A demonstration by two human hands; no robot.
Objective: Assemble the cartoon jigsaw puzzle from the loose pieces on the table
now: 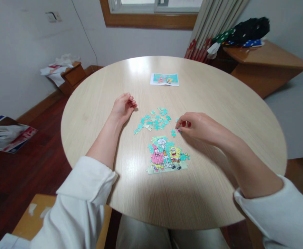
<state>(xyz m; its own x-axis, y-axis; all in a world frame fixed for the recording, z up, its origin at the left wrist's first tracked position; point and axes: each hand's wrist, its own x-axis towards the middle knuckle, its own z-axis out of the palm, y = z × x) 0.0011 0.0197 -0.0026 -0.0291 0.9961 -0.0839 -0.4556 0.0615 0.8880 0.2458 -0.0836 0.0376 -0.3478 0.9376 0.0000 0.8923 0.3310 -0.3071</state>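
Head view: right hand (192, 126) pinching teal piece (179, 130) (seemingly), just above part-built puzzle (167, 155) near table (218, 186) centre; left hand (122, 107) loosely curled, empty, farther off.

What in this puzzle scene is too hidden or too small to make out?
- Head view: the right hand curls over a piece, hiding whether its fingers pinch it.
- The reference picture is too small for detail.
- The loose pieces blur together, so they are uncountable.
- The left hand hides its palm.
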